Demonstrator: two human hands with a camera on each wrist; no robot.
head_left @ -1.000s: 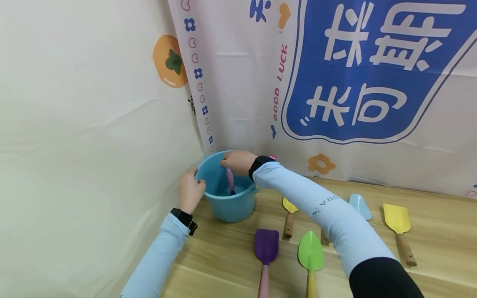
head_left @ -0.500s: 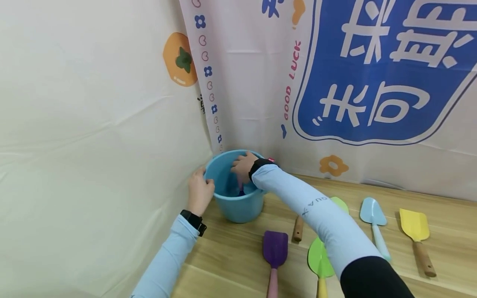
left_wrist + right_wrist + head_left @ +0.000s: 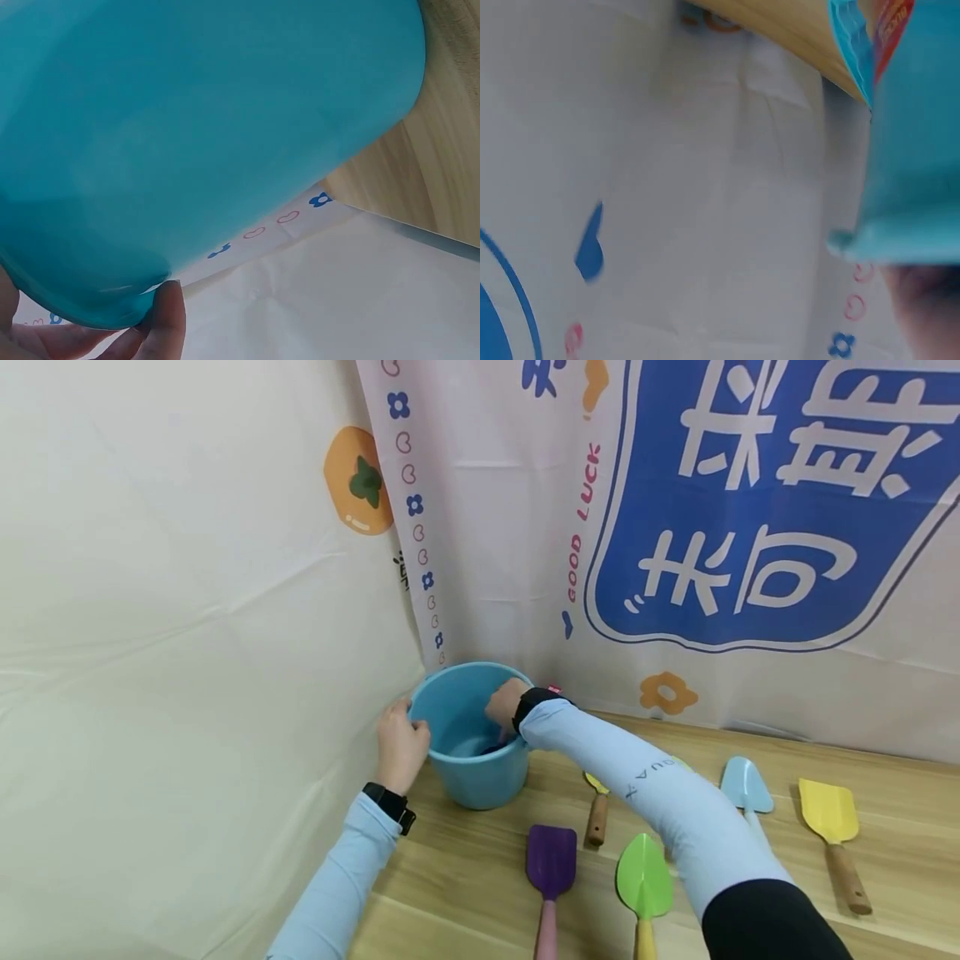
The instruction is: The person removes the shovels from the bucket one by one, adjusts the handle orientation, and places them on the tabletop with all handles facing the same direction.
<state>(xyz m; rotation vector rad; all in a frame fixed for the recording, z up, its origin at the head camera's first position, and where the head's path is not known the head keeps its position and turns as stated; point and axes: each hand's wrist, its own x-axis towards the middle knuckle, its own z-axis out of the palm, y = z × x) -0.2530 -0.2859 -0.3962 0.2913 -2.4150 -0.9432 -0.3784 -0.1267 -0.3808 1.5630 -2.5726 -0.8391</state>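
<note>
In the head view, a light blue bucket (image 3: 480,783) stands upright in the corner. My left hand (image 3: 402,747) grips its left rim; in the left wrist view, fingertips (image 3: 171,315) curl over the lip. Inside the bucket, at the right side, my right hand (image 3: 507,702) holds a pink-handled shovel (image 3: 492,748). Only a bit of the handle and a dark purple part low in the bucket show; the rest is hidden by the hand and bucket wall. The right wrist view shows the bucket's outside, with a blurred part of that hand at its rim.
On the wooden table (image 3: 435,885) lie a purple shovel (image 3: 551,860), a green one (image 3: 643,877), a small yellow one with a wooden handle (image 3: 597,817), a light blue one (image 3: 746,787) and a larger yellow one (image 3: 828,814). White printed sheets (image 3: 495,552) hang behind and at the left.
My right hand has sunk deeper into the bucket and shifted toward its right side, and the shovel's handle has gone lower with it. The left hand keeps its grip on the rim.
</note>
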